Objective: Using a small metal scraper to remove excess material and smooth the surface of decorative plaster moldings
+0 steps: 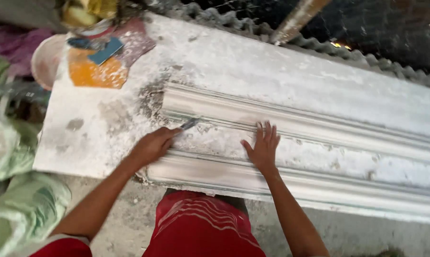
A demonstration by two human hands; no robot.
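My left hand (153,145) grips a small scraper (190,124) against the white plaster moulding (320,143); my right hand (262,145) presses flat, fingers spread, on it.

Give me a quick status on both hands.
Left hand grips small scraper on plaster moulding. Right hand flat on moulding, fingers spread. Nothing in the way.

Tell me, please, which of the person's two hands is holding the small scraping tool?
The left hand grips the small blade against the white moulding; the right hand lies flat and empty.
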